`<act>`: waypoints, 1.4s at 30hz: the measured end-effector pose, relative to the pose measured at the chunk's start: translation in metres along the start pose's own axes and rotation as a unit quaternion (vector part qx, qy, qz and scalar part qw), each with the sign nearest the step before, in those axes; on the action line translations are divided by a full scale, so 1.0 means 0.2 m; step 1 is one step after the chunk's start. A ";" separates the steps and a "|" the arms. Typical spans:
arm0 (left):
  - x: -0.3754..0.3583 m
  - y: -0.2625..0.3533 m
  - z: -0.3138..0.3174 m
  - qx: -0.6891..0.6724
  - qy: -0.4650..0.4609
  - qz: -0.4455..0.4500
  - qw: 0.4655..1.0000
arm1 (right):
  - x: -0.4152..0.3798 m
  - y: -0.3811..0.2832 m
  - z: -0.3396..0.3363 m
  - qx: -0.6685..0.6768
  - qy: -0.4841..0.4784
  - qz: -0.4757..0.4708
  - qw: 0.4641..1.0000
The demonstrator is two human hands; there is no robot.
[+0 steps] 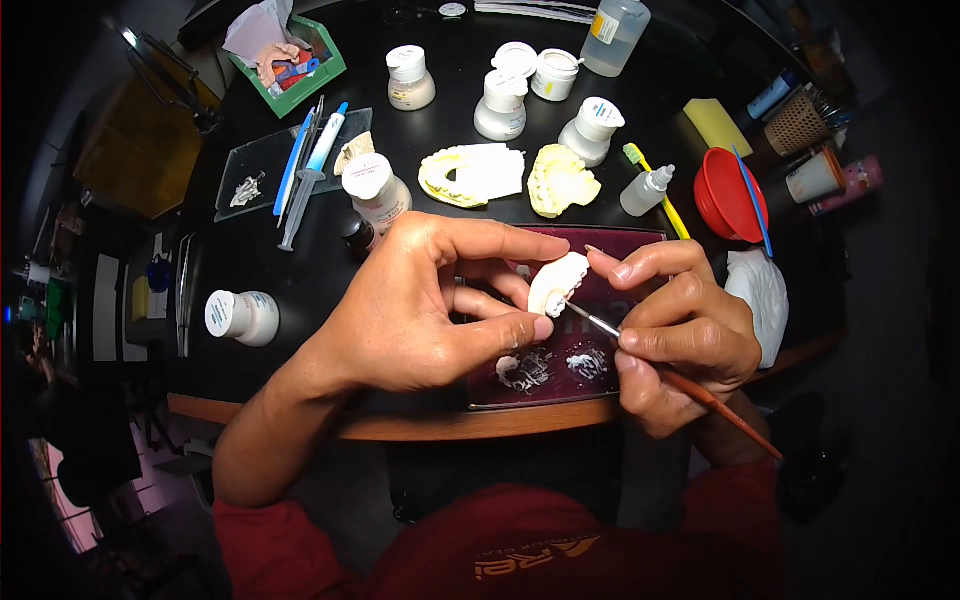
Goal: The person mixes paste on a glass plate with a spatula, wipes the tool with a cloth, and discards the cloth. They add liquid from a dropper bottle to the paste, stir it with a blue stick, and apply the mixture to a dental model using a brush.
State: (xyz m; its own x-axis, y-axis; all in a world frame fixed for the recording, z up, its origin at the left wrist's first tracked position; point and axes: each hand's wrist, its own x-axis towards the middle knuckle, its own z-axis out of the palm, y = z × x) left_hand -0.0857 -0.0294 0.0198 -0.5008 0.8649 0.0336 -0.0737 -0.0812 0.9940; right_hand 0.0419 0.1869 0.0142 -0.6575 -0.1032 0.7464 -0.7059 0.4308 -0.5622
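Observation:
My left hand (420, 310) pinches a small white dental piece (558, 283) between thumb and fingers, above a dark red slab (625, 248). In my right hand (690, 335) is a thin brush (712, 402) with a reddish-brown handle, its tip touching or very close to the lower right side of the piece. On the slab below lie two patches of white paste (587, 364). Just beyond my hands stand a yellow and white dental model (472, 174) and a smaller pale yellow model (560, 182).
Jars (500, 106) stand along the back, one (243, 317) at the left. A glass plate (247, 165) bears syringes. A green bin (315, 75), a clear bottle (614, 38), a dropper bottle (646, 191), a red bowl (722, 205) and a white cloth-like lump (757, 295) surround the work spot.

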 end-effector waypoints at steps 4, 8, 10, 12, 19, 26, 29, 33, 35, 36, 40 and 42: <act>0.00 0.00 -0.01 -0.060 -0.016 -0.029 0.998 | 0.00 0.00 0.01 -0.009 0.007 -0.008 1.000; 0.00 0.01 -0.03 -0.071 -0.046 -0.056 0.995 | 0.00 0.00 0.01 -0.024 -0.004 -0.016 1.000; 0.00 0.01 -0.03 -0.069 -0.048 -0.048 0.995 | 0.00 0.00 0.00 -0.026 -0.017 -0.019 0.999; 0.01 0.00 -0.03 -0.065 -0.048 -0.043 0.996 | 0.00 0.00 -0.01 -0.027 -0.042 -0.021 0.999; 0.00 0.00 -0.01 -0.035 -0.011 -0.010 0.999 | 0.00 0.00 -0.01 -0.010 -0.023 -0.014 1.000; 0.00 0.00 0.00 0.064 0.018 0.050 0.997 | 0.00 0.04 -0.02 0.016 -0.005 0.000 1.000; 0.00 0.01 0.00 0.090 0.017 0.060 0.994 | 0.00 0.03 -0.02 0.010 -0.014 0.004 1.000; 0.00 0.01 0.00 0.087 0.018 0.059 0.994 | 0.00 0.04 -0.02 0.003 -0.016 0.000 1.000; 0.00 0.00 0.00 0.076 0.018 0.061 0.995 | 0.00 0.04 -0.01 0.004 -0.011 -0.003 1.000; 0.00 0.00 0.00 0.076 0.018 0.062 0.995 | 0.00 0.04 -0.01 0.005 -0.009 -0.003 1.000; 0.00 0.00 0.00 0.074 0.015 0.064 0.995 | 0.01 0.03 -0.01 0.000 -0.019 -0.003 1.000; 0.00 0.00 0.00 0.075 0.014 0.064 0.995 | 0.01 0.03 -0.01 -0.001 -0.018 -0.003 1.000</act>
State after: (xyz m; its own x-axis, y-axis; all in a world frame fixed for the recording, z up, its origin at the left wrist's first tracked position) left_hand -0.0863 -0.0290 0.0198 -0.5226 0.8375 0.1596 0.1200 -0.1130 0.9863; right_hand 0.0369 0.1916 0.0128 -0.6627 -0.1382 0.7361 -0.7092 0.4317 -0.5574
